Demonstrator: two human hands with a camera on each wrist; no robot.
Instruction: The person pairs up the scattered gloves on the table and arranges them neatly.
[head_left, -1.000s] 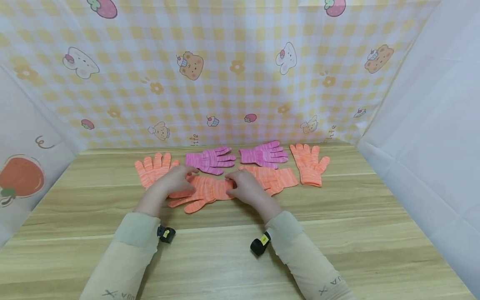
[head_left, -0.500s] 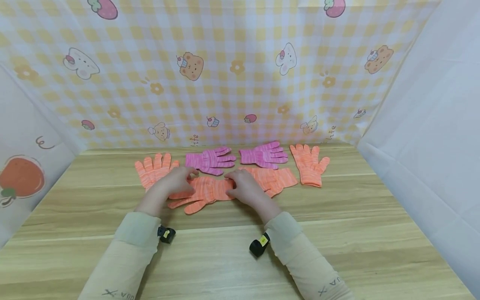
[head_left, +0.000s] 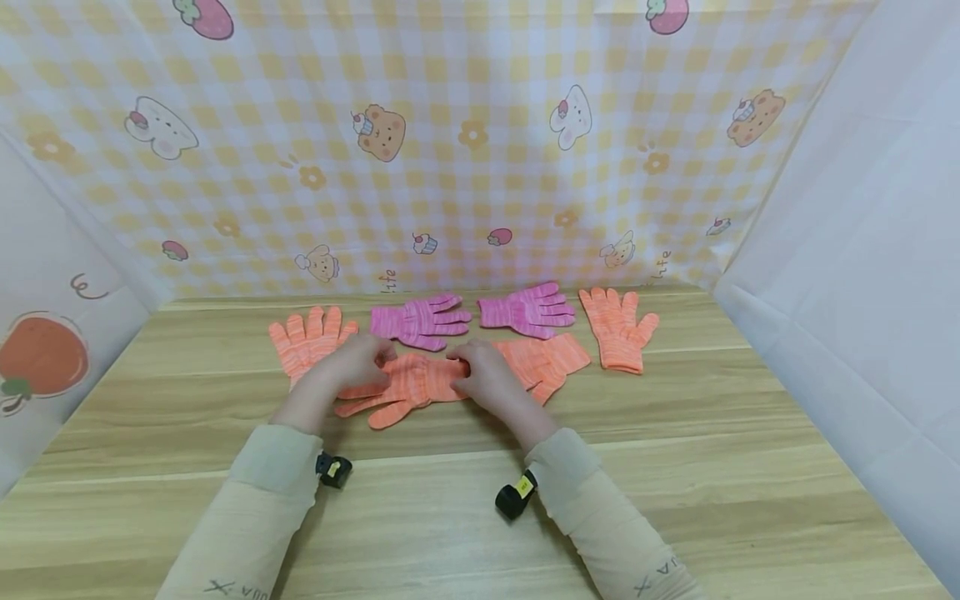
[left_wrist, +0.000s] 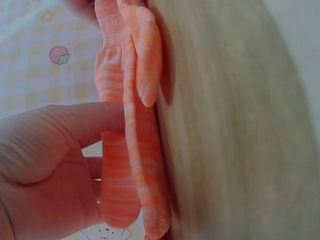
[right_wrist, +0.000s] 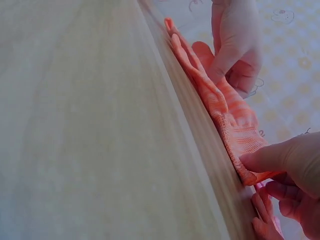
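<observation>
The work looks part done, two pink gloves (head_left: 422, 321) already spread flat on the desk (head_left: 420, 517) and the orange glove (head_left: 411, 383) in front of them not yet released, left hand (head_left: 354, 365) pinching it near its fingers, right hand (head_left: 489, 379) pinching its cuff (head_left: 446, 379)

Knit gloves (head_left: 423, 382) on a wood-grain table (head_left: 420, 517)

Your gloves look like matt cloth, finely ribbed at the cuff; the table is smooth with a soft sheen. You face a matt cloth backdrop (head_left: 450, 179); your sleeves (head_left: 262, 500) are soft matt cloth, your wrist cameras (head_left: 512, 502) plastic-looking.
</observation>
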